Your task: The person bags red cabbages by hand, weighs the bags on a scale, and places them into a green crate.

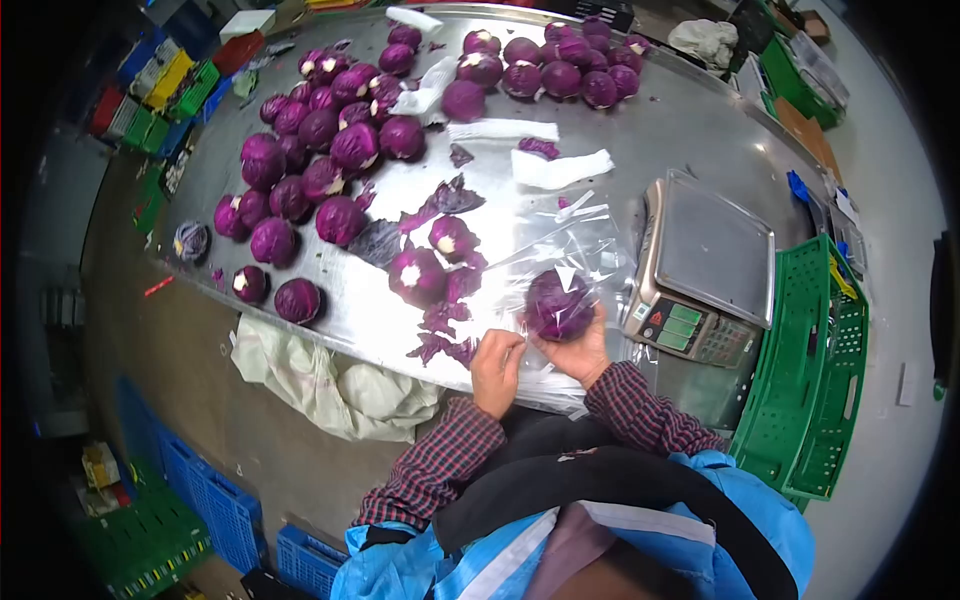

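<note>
The right hand (583, 352) cups a red cabbage (558, 303) wrapped in clear plastic film (560, 240) at the near edge of the steel worktop (690, 130). The left hand (497, 365) pinches the film just beside it. A weighing scale (705, 265) stands just to the right; loose red cabbages (310, 170) are piled further back.

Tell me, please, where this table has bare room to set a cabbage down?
Bare steel lies between the top pile, the paper strips and the scale; a patch sits at the near edge between the left pile and the leaf scraps. Crowded: both piles, and the film that the left hand grips beside the right hand's cabbage.
</note>
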Demonstrator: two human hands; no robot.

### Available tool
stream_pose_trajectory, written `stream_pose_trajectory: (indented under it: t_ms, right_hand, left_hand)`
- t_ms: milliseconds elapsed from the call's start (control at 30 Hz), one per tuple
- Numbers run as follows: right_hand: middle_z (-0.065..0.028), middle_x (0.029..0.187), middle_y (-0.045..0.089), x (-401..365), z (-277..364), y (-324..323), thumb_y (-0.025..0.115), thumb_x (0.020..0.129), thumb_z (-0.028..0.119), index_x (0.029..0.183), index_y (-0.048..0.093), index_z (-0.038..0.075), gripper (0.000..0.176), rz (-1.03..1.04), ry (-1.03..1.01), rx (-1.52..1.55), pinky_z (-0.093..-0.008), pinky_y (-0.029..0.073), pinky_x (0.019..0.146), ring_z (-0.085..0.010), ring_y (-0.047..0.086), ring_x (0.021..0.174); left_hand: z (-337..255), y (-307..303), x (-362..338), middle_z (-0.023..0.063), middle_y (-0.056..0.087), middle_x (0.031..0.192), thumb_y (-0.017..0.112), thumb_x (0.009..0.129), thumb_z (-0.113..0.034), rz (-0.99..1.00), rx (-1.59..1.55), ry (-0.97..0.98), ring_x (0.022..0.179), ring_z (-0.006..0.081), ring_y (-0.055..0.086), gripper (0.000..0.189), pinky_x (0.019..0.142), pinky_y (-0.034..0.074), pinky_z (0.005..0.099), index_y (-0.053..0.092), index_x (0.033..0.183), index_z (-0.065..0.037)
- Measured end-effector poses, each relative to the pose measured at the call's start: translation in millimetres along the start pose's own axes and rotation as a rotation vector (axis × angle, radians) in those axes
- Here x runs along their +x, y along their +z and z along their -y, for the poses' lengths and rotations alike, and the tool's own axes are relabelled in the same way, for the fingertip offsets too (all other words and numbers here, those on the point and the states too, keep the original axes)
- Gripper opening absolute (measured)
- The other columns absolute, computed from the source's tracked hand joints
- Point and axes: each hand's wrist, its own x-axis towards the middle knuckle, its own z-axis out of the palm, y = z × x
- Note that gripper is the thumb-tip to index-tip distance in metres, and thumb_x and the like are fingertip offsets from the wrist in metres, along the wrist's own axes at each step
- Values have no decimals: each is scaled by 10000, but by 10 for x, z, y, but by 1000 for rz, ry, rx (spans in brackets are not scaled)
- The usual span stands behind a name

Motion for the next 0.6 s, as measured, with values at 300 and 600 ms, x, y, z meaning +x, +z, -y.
stream_pose_trajectory:
  t_ms: [300,600]
  right_hand:
    - [-109,1149,568,548,252,-881,557,928,213,1317,391,13,468,-75,-539,-1382,-338,469,933,-213,560,1060]
    - [-158,1283,515,341,745,844,453,980,298,1329,439,23,445,24,560,-1132,-332,543,808,-235,604,1071]
  left_hand:
    - [-533,352,553,115,582,828,586,733,38,376,95,227,717,307,594,227,618,476,396,607,944,-43]
    - [297,188,873,3,476,774,445,988,-122,-32,-371,-561,620,71,474,98,508,419,218,498,986,-40]
